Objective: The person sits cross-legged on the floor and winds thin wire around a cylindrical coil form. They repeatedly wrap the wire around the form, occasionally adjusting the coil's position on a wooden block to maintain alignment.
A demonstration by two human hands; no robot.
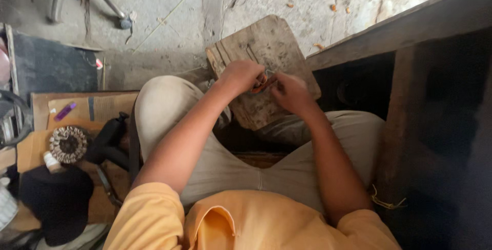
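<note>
The left hand (240,75) and right hand (288,92) are both closed around a small reddish-orange coil of wire (260,82), pinched between them over a worn brown wooden board (266,45) at twelve o'clock. This looks like mid-winding; any next move calls for steady tension.

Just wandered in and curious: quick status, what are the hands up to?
Left hand and right hand together, pinching a small orange-and-metal piece. Held over worn wooden board between the knees. Nothing blocking; piece too small to identify.
</note>
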